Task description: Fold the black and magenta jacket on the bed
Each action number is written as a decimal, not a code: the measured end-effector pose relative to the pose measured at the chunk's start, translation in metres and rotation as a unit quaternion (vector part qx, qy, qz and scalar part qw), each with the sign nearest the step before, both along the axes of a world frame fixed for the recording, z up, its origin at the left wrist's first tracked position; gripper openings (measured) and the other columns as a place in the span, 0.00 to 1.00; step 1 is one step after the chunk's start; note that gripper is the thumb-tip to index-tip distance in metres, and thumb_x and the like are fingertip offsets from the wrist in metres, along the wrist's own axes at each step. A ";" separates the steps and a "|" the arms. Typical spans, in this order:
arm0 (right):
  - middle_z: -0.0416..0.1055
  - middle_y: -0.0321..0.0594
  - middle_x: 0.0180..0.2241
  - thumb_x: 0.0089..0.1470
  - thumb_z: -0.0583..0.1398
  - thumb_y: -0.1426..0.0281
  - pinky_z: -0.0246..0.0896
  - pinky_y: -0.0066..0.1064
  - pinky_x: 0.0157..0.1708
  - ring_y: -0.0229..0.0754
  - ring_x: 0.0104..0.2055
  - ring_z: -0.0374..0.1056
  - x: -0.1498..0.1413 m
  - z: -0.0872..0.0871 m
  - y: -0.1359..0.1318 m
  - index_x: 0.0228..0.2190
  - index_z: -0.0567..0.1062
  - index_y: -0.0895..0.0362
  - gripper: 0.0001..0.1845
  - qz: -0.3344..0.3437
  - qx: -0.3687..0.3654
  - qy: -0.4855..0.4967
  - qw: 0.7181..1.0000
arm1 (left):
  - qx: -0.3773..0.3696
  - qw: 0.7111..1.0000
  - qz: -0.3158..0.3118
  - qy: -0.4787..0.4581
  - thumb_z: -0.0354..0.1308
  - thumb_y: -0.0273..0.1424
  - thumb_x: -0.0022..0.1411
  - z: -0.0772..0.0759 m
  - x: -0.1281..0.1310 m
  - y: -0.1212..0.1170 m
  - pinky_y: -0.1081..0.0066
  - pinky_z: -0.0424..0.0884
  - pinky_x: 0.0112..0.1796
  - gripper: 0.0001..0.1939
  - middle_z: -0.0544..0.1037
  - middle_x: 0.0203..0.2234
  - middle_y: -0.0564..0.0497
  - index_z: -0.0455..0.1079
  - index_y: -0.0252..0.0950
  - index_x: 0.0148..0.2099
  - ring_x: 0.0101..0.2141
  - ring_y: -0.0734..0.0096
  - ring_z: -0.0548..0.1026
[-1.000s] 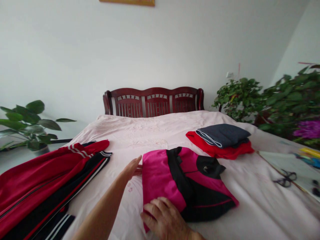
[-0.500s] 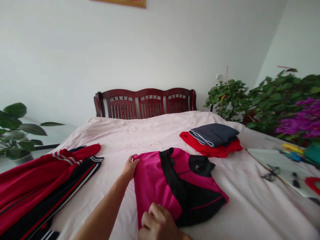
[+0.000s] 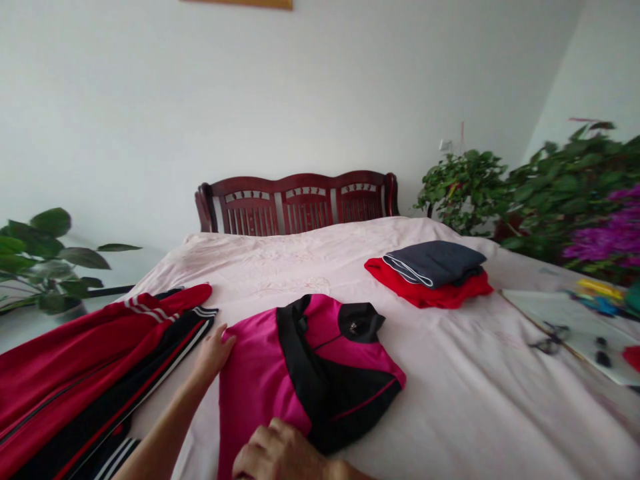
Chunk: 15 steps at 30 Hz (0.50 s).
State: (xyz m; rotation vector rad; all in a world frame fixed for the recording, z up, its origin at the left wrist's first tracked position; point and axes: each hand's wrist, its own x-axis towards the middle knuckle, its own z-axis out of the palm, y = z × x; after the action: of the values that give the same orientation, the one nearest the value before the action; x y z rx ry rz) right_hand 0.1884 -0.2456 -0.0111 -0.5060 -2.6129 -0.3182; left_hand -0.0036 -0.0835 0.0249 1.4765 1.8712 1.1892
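A folded magenta and black jacket (image 3: pixel 310 367) lies on the pale pink bedsheet (image 3: pixel 475 400) in front of me. My left hand (image 3: pixel 214 352) holds the jacket's far left corner, fingers curled on the fabric. At the bottom of the view my right hand (image 3: pixel 273 457) grips the jacket's near edge with closed fingers.
Red, black and white striped garments (image 3: pixel 85 360) lie spread at the left. A folded dark grey piece (image 3: pixel 433 261) sits on a folded red one (image 3: pixel 430 290) at the right. Scissors (image 3: pixel 547 341) and small items lie on a board at the far right. Plants flank the bed; a dark wooden headboard (image 3: pixel 297 203) stands behind.
Both hands have closed on the jacket's left edge, and the jacket has slid to the left and towards me. My view has shifted slightly.
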 end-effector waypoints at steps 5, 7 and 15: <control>0.77 0.32 0.37 0.65 0.54 0.60 0.58 0.31 0.42 0.36 0.39 0.68 0.052 0.029 0.005 0.37 0.76 0.51 0.13 -0.066 -0.106 0.099 0.987 | 0.080 0.951 -0.137 0.266 0.49 0.39 0.66 -0.007 0.042 -0.031 0.54 0.55 0.64 0.27 0.66 0.64 0.39 0.63 0.34 0.64 0.66 0.52 0.57; 0.77 0.34 0.36 0.65 0.54 0.65 0.59 0.32 0.45 0.37 0.40 0.69 0.076 0.040 0.015 0.36 0.77 0.52 0.12 -0.164 -0.150 0.185 0.957 | 0.072 0.916 -0.185 0.348 0.46 0.41 0.68 -0.017 0.067 -0.046 0.54 0.56 0.63 0.28 0.65 0.65 0.42 0.61 0.38 0.67 0.66 0.53 0.58; 0.78 0.42 0.43 0.58 0.55 0.75 0.63 0.36 0.51 0.44 0.47 0.70 0.147 0.005 0.068 0.42 0.79 0.55 0.14 -0.388 -0.210 0.249 0.862 | 0.039 0.864 -0.171 0.471 0.47 0.45 0.69 -0.043 0.105 -0.067 0.48 0.58 0.61 0.32 0.61 0.66 0.36 0.55 0.39 0.70 0.66 0.44 0.58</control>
State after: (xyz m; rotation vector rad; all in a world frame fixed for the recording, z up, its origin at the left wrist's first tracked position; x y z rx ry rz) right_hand 0.3349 -0.1780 -0.0058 -1.5641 -1.8504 0.1464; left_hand 0.1013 -0.1501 -0.0178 2.6078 1.9420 0.3518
